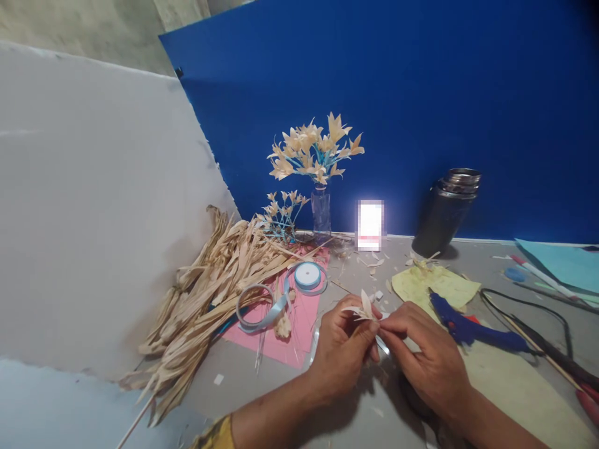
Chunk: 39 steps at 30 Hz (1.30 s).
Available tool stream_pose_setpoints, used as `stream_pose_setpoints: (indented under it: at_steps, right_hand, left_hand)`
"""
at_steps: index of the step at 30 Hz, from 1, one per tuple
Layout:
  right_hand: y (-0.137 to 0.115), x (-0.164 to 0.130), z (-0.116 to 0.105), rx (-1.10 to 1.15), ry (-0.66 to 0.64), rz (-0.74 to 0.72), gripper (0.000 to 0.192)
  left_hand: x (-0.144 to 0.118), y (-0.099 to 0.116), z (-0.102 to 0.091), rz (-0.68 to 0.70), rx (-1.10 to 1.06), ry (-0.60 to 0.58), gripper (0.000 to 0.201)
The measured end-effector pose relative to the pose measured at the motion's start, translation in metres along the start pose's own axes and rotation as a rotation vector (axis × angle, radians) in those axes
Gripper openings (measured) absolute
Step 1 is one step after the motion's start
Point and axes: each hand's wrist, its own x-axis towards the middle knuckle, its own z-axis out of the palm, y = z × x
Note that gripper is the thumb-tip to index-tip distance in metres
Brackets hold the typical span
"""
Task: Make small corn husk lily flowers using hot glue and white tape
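Note:
A small pale corn-husk flower [367, 307] with pointed petals stands up between the fingertips of my left hand [344, 340], which is closed around its base. From the right, my right hand [428, 355] pinches at the lower side of the same flower, its thumb and forefinger touching my left fingertips. The flower's base is mostly hidden by the fingers. Just below my fingertips a thin shiny pale strip [382, 345] shows; I cannot tell whether it is attached.
Dried corn husks [206, 287] lie left beside a ribbon spool [307, 276] on pink paper [306, 324]. Behind stand husk flowers [309, 146] in a glass bottle [321, 212], a lit screen [370, 226] and a dark flask [447, 215]. A blue glue gun [486, 330] lies right.

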Motion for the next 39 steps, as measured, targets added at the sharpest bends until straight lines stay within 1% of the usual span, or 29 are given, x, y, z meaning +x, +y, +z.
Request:
stream_pose_setpoints:
  at_steps: [4,7,12,16,19,22,25,27,29,32,33,34,36,39]
  right_hand:
    - [0.001,-0.002,0.0,-0.034,-0.004,-0.026,0.014]
    - [0.0,-0.003,0.0,-0.007,-0.012,-0.009,0.014]
    - [-0.003,-0.001,-0.002,0.025,-0.014,0.065,0.014]
    - [-0.005,-0.001,-0.002,0.042,-0.016,0.115,0.017]
    - [-0.005,-0.003,-0.002,0.066,-0.037,0.192,0.017]
    - [-0.005,-0.003,-0.001,0.092,-0.065,0.269,0.016]
    - [-0.004,-0.003,-0.001,0.128,-0.152,0.337,0.018]
    - [-0.001,-0.003,-0.001,0.143,-0.194,0.363,0.02]
    - [0.003,-0.004,0.0,0.133,-0.203,0.362,0.021]
    - [0.009,-0.006,0.002,0.106,-0.206,0.372,0.021]
    - [0.011,-0.005,0.003,0.104,-0.208,0.385,0.021]
    - [0.011,-0.005,0.002,0.105,-0.208,0.403,0.022]
    - [0.011,-0.004,0.0,0.114,-0.2,0.422,0.023]
    - [0.005,-0.001,-0.004,0.141,-0.175,0.381,0.024]
  left_hand:
    - [-0.001,-0.004,0.0,0.018,-0.021,-0.036,0.039]
    - [0.001,-0.004,-0.001,-0.032,-0.059,-0.045,0.041]
    - [0.005,-0.004,-0.005,-0.138,-0.116,-0.045,0.049]
    - [0.006,-0.006,-0.009,-0.147,-0.173,-0.058,0.045]
    - [0.007,-0.006,-0.009,-0.15,-0.203,-0.062,0.044]
    - [0.009,-0.008,-0.009,-0.132,-0.204,-0.001,0.041]
    - [0.01,-0.009,-0.009,-0.078,-0.176,0.076,0.038]
    - [0.012,-0.007,-0.01,-0.042,-0.14,0.103,0.037]
    - [0.014,-0.001,-0.011,0.0,-0.132,0.139,0.037]
    - [0.019,0.012,-0.017,0.093,-0.207,0.219,0.038]
    - [0.02,0.016,-0.019,0.112,-0.221,0.23,0.037]
    - [0.021,0.019,-0.021,0.113,-0.218,0.224,0.037]
    - [0.02,0.021,-0.024,0.067,-0.174,0.176,0.036]
    - [0.015,0.016,-0.025,-0.014,-0.105,0.098,0.037]
